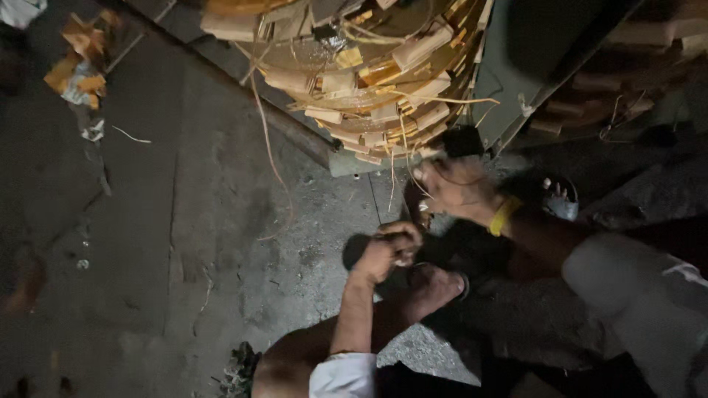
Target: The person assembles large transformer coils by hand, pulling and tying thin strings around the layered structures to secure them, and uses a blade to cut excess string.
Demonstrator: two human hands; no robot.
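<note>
Left hand clenched on a dark blurred thing over the foot, right hand pinching thin pale strips just above: probably light, springy, splintery, best gripped near the ends, beneath the stacked bundle.

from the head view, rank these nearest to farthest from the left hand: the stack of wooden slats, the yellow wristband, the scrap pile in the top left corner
Measured from the left hand:
1. yellow wristband, just right, on the other arm
2. stack of wooden slats, above
3. scrap pile, far upper left
</note>
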